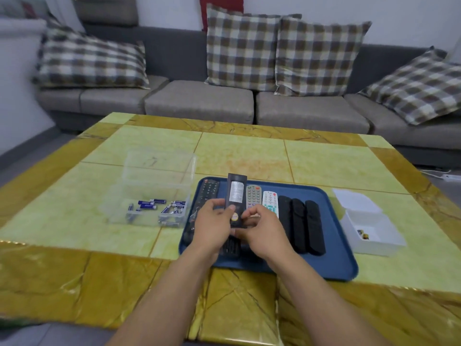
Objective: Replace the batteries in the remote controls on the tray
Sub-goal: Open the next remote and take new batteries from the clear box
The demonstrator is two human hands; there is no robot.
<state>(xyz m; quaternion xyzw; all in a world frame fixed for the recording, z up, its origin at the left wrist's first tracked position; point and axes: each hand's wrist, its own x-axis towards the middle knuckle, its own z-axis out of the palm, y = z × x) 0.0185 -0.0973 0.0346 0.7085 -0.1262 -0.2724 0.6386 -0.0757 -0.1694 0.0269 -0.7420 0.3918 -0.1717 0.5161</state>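
A blue tray lies on the table with several remotes in a row. Both hands hold a black remote above the tray, its back side with a white label facing me. My left hand grips its left edge, thumb on the back. My right hand grips its lower right part, thumb near a round sticker. On the tray lie a black remote at the left, a grey remote, a white remote and three black remotes face down. Another dark remote lies beneath my hands.
A clear plastic box left of the tray holds several blue batteries. A white open box right of the tray holds a couple of small dark batteries. The table is tiled yellow-green; a grey sofa with checked pillows stands behind.
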